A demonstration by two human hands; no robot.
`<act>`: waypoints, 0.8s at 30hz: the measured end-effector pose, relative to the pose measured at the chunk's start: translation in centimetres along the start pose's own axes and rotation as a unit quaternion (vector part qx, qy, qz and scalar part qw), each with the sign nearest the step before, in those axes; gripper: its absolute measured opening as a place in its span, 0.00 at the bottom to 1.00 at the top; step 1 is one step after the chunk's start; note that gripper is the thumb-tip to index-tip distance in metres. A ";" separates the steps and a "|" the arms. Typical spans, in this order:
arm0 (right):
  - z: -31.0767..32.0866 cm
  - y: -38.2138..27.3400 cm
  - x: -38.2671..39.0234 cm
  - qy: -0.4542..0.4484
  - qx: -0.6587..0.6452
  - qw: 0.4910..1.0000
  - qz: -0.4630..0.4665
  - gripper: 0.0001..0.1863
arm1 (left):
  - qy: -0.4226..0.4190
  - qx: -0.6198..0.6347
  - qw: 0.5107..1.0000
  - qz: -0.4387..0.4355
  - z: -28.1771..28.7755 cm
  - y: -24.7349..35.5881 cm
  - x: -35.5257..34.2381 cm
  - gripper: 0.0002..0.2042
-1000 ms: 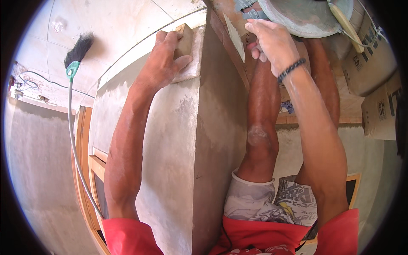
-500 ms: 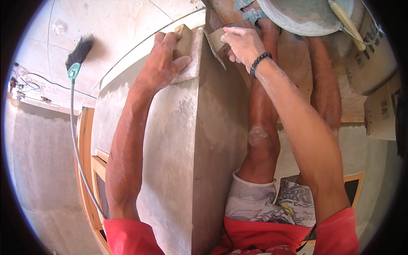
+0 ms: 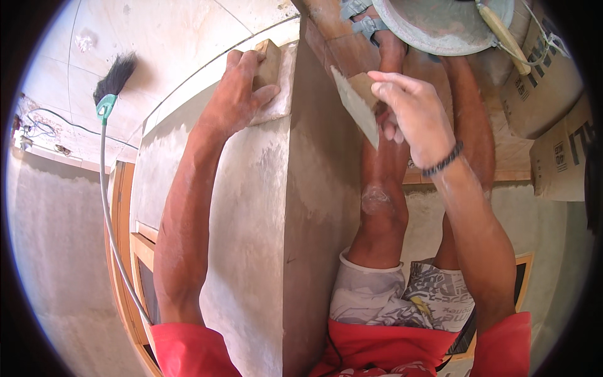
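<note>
My left hand is closed round the wooden block handle of a flat, pale plaster float. That float is pressed against the grey plastered wall, close to its corner and top edge. In my right hand is a small scraper, a thin grey plate with a brownish grip pinched between thumb and fingers. It is tilted in the air just right of the wall corner, apart from the wall. Whitish dust marks my right hand and forearm.
A large pale basin stands at the top right, a wooden handle at its rim. Brown printed packages lie beside it. To the left, a broom with a green head leans over the tiles. My legs stand right of the wall.
My right hand has moved right and toward me, taking the scraper away from the wall corner and turning it. My left hand and the float stay nearly where they were.
</note>
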State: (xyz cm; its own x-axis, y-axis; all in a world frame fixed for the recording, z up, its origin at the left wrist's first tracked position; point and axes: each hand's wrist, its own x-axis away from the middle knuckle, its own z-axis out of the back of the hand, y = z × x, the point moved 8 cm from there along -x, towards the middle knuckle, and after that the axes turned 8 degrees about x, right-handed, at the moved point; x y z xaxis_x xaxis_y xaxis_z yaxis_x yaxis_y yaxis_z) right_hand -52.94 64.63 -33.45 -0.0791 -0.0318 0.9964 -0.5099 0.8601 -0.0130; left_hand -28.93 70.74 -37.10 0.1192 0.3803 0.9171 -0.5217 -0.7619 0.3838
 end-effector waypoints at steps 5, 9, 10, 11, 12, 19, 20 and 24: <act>-0.5 2.6 -8.5 -0.046 0.023 0.995 -0.083 0.18 | -0.001 0.001 1.000 0.001 -0.1 0.2 -0.2 0.24; -1.7 2.4 -11.7 -0.032 0.034 0.996 -0.075 0.18 | 0.004 -0.010 1.000 -0.009 0.0 0.4 -0.1 0.25; -1.9 2.4 -12.2 -0.031 0.036 0.996 -0.072 0.18 | 0.004 -0.009 1.000 -0.005 0.0 0.3 -0.1 0.25; -2.1 2.4 -12.7 -0.032 0.038 0.996 -0.069 0.18 | 0.004 -0.010 1.000 -0.001 0.0 0.2 0.0 0.25; -2.5 2.5 -13.1 -0.047 0.045 0.995 -0.071 0.20 | 0.005 -0.010 1.000 0.003 0.0 0.1 0.0 0.25; -4.7 3.5 -11.9 -0.037 0.050 0.998 -0.003 0.23 | -0.001 -0.011 1.000 0.000 -0.1 0.3 -0.2 0.25; -4.7 3.3 -10.6 -0.013 0.013 1.000 0.006 0.23 | -0.001 -0.012 1.000 -0.004 0.0 0.4 -0.3 0.25; -5.9 3.2 -3.2 -0.014 0.041 0.998 0.042 0.22 | 0.002 -0.010 1.000 -0.002 0.0 -0.1 0.0 0.24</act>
State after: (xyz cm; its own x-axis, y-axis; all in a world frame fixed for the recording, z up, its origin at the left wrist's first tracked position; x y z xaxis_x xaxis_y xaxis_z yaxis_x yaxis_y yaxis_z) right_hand -49.29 70.46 -36.17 -0.1480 0.0222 0.9887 -0.5684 0.8162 -0.1034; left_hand -28.87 70.79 -37.14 0.1181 0.3847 0.9154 -0.5381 -0.7500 0.3847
